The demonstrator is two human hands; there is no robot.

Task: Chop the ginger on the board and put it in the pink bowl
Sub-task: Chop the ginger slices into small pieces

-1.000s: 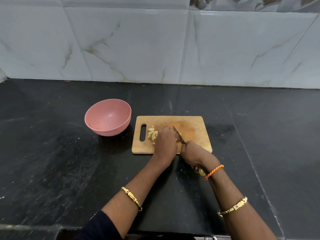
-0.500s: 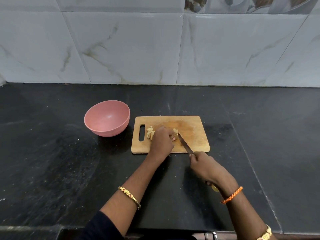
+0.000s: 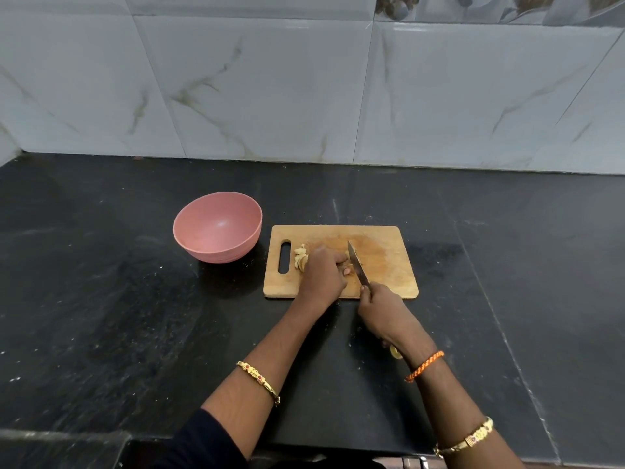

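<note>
A wooden chopping board [image 3: 385,262] lies on the black counter. Pale cut ginger pieces [image 3: 300,257] sit near its handle slot. My left hand [image 3: 323,272] rests on the board with fingers curled over the ginger, hiding most of it. My right hand [image 3: 382,308] grips a knife [image 3: 357,267] whose blade points away from me, right beside my left fingertips. The pink bowl [image 3: 216,226] stands to the left of the board and looks empty.
The black stone counter [image 3: 101,316] stretches wide on both sides. A grey marble-tiled wall [image 3: 304,89] runs along the back. The counter's front edge is just under my forearms.
My right hand drew back with the knife, then came forward again; the blade now stands against my left fingertips. My left hand stays on the ginger.
</note>
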